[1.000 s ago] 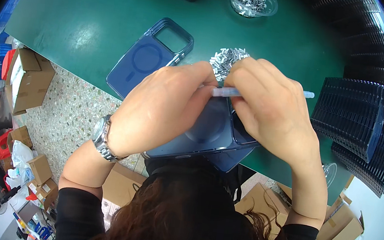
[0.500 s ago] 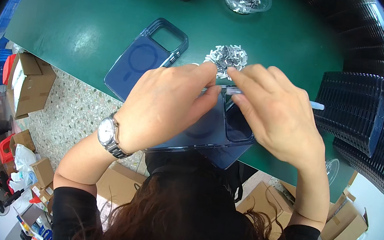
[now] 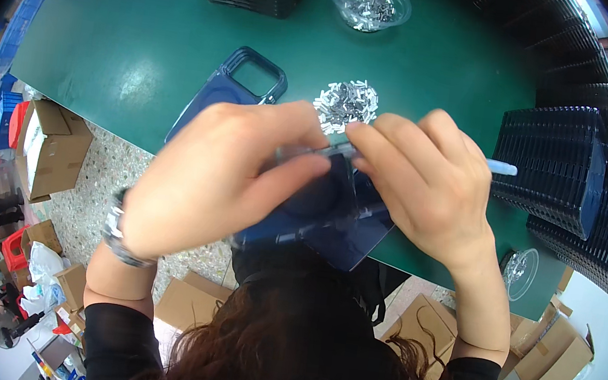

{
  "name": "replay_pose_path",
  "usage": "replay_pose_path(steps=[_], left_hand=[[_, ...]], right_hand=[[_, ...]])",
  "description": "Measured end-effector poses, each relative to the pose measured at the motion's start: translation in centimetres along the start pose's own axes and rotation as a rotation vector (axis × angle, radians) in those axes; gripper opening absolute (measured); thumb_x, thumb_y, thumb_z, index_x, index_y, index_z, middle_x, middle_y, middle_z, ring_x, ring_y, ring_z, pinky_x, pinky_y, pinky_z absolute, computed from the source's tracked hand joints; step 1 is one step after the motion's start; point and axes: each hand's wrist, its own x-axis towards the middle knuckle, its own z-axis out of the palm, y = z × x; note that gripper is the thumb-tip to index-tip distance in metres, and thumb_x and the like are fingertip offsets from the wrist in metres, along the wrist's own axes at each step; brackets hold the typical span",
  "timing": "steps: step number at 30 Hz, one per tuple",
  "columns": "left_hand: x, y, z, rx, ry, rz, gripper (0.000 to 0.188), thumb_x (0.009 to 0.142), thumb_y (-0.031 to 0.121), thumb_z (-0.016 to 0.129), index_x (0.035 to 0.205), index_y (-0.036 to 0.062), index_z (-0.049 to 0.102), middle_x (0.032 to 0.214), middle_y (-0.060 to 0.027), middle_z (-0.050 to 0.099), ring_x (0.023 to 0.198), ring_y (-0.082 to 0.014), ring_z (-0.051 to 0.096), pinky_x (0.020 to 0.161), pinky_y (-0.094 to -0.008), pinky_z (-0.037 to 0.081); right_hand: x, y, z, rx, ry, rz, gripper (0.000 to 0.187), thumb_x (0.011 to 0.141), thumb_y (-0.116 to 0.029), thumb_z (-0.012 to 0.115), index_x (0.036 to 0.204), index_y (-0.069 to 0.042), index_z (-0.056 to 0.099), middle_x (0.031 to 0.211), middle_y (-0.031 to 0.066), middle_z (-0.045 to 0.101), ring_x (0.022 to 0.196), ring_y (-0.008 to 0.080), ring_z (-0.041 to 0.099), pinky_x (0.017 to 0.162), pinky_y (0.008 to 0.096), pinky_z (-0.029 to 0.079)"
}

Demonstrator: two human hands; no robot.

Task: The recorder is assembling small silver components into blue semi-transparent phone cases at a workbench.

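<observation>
My left hand [image 3: 228, 162], with a metal-banded wristwatch [image 3: 117, 231] at its wrist, is closed on the upper edge of a dark blue translucent phone case [image 3: 296, 223]. That case is tilted and smeared by motion. My right hand [image 3: 430, 183] grips a thin pen-like stick, whose light blue end [image 3: 502, 168] sticks out past the knuckles. Its fingertips come close to the case edge; whether they touch it is hidden. Another dark case [image 3: 354, 245] lies under the held one. Just beyond my fingers is a pile of small silver and dark metal pieces [image 3: 346, 105].
Left on the green table [image 3: 125, 39] lies another blue phone case [image 3: 258, 70], partly behind my left hand. A clear bowl [image 3: 368, 4] of metal pieces stands at the back. Stacks of dark cases [image 3: 550, 163] line the right side; a clear dish [image 3: 518, 273] sits near the right edge.
My left hand has moved left and slightly down, and the held case has tilted. My right hand stays near the case edge with the stick. The whole view has shifted a little.
</observation>
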Motion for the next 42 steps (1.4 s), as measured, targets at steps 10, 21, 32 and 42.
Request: replay_pose_path(steps=[10,21,32,42], left_hand=[[-1.1,-3.8,-1.7,-0.581,-0.208,-0.201,0.083,0.096,0.034,0.075,0.162,-0.0005,0.041,0.143,-0.0172,0.061,0.124,-0.0240,0.062,0.104,-0.0390,0.051],[-1.5,-9.8,3.0,0.668,0.436,-0.267,0.090,0.090,0.044,0.083,0.164,0.0131,0.041,0.127,-0.0272,0.061,0.107,-0.0443,0.069,0.089,-0.0498,0.058],[-1.5,-4.1,5.6,0.539,0.474,-0.015,0.093,0.090,0.030,0.086,0.167,0.0108,0.037,0.150,-0.0328,0.052,0.133,-0.0465,0.058,0.108,-0.0497,0.049],[2.5,2.7,14.3,0.721,-0.020,0.101,0.106,0.084,0.037,0.087,0.171,0.0184,0.029,0.160,-0.0320,0.042,0.117,-0.0488,0.064,0.091,-0.0487,0.058]], right_hand=[[-1.2,2.3,-1.7,-0.068,0.268,0.098,0.042,0.086,0.004,0.077,0.128,-0.002,0.076,0.121,0.0162,0.072,0.094,0.0263,0.071,0.077,0.0337,0.059],[-9.7,2.2,-2.6,-0.024,0.305,0.534,0.029,0.094,0.004,0.072,0.122,0.001,0.077,0.105,0.0149,0.075,0.092,0.0265,0.069,0.083,0.0368,0.055],[-19.5,1.0,-3.5,0.160,0.008,1.150,0.016,0.095,-0.006,0.071,0.109,-0.001,0.076,0.100,0.0137,0.072,0.091,0.0321,0.072,0.082,0.0360,0.055],[-19.7,2.3,-1.0,0.099,0.006,1.095,0.013,0.096,-0.011,0.070,0.106,-0.006,0.076,0.096,0.0112,0.069,0.090,0.0364,0.069,0.081,0.0433,0.053]])
